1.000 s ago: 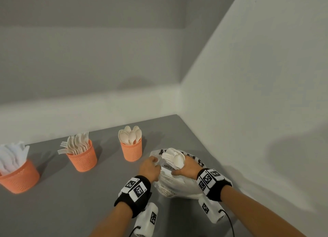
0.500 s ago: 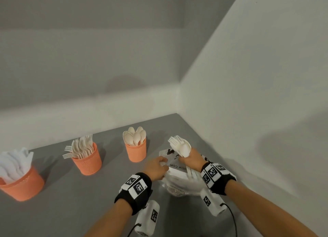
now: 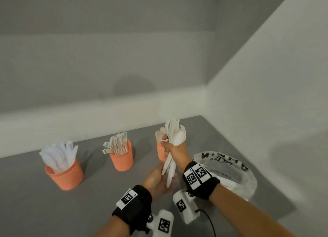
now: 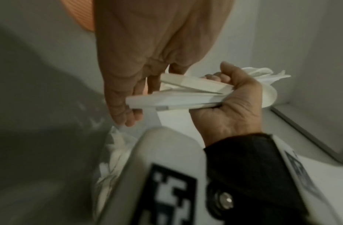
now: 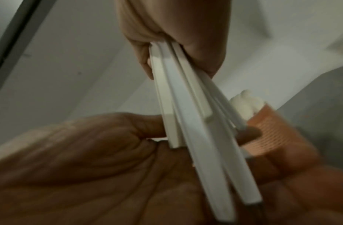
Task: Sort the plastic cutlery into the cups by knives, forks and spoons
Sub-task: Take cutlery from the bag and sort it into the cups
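My right hand grips a bundle of white plastic cutlery upright, spoon bowls and fork tines on top, just in front of the orange spoon cup. The handles fan out below the fist. My left hand lies open under them, palm up, fingers touching the handle ends. An orange cup with forks stands in the middle and an orange cup with white knives at the left. The spoon cup is partly hidden by my hand.
A crumpled white plastic bag with black print lies on the grey table at the right, close to the white side wall. A white ledge runs behind the cups.
My right hand has lifted the cutlery bundle out of the bag and carried it left, up to the spoon cup. My left hand has let go of the bag and come under the handles.
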Action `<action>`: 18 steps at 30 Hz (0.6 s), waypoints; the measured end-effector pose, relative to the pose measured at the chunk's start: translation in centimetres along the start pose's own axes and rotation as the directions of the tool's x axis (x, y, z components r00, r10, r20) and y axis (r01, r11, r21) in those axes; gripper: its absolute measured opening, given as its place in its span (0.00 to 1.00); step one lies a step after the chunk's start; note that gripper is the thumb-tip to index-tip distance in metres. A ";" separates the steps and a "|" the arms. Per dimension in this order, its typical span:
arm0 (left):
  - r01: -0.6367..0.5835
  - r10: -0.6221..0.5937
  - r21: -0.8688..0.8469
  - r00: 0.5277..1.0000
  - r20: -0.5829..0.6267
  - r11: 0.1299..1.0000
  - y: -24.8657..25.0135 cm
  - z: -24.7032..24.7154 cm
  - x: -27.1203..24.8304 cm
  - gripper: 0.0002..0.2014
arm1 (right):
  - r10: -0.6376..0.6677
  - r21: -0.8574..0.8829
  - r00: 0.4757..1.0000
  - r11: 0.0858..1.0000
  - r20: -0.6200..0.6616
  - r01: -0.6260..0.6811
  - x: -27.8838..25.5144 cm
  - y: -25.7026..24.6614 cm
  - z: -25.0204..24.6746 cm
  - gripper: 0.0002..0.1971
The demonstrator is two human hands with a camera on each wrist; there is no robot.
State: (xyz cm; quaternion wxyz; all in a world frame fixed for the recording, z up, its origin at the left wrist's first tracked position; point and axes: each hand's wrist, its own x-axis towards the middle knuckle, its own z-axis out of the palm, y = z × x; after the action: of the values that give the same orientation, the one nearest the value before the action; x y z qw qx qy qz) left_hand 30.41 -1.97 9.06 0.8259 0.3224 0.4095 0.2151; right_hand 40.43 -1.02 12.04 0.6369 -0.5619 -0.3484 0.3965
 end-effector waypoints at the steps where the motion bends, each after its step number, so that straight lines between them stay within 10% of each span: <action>1: 0.020 -0.020 -0.022 1.000 -0.014 1.000 -0.1 -1.1 -0.3 0.18 | -0.019 -0.010 1.000 1.000 -0.011 0.019 -0.3 0.3 1.4 0.11; 8: -0.027 0.009 -0.318 0.998 -0.058 0.948 2.7 -6.8 -2.6 0.16 | -0.031 0.029 0.999 0.999 -0.008 0.032 -2.2 1.5 9.1 0.12; 18: -0.130 0.138 -0.079 0.985 0.107 0.988 4.9 -11.8 -5.5 0.14 | 0.109 -0.082 0.994 0.991 0.009 -0.108 -2.4 2.4 13.6 0.14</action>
State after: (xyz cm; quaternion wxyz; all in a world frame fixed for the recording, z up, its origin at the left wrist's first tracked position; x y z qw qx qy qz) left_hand 17.21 2.22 10.09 0.8421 0.3311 0.3320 0.2666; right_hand 26.97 2.90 11.36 0.5886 -0.6028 -0.3375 0.4198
